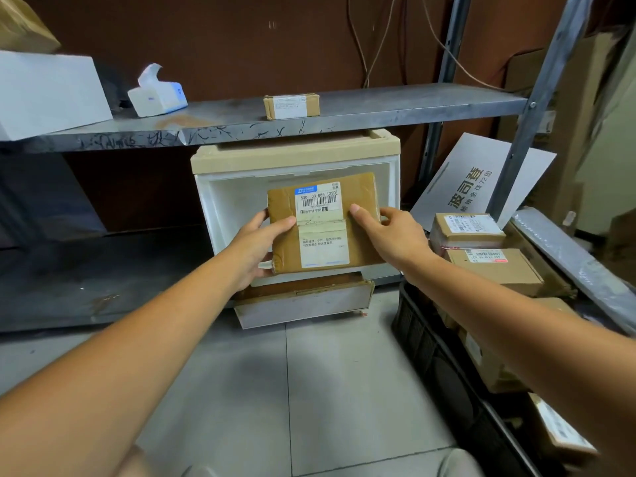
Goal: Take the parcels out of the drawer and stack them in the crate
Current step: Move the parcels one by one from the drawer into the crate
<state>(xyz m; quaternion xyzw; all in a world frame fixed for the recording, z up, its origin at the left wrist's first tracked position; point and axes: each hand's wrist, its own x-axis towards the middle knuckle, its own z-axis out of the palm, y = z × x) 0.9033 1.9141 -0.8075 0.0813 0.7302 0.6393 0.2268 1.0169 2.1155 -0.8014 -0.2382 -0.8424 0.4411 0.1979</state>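
Parcel (323,223) held up before the white cabinet (296,160). Your left hand (256,251) grips its left edge, thumb across the brown face, and your right hand (389,235) clasps the right edge likewise. Below it the drawer (303,304) juts forward. More parcels (495,270) lie stacked in the black crate (430,342) at your right — a small box (291,106) sits on the steel shelf (378,111) above.

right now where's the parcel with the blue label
Centre of the head view: the parcel is held between the left hand and right hand, in front of the white drawer unit, below the metal shelf.
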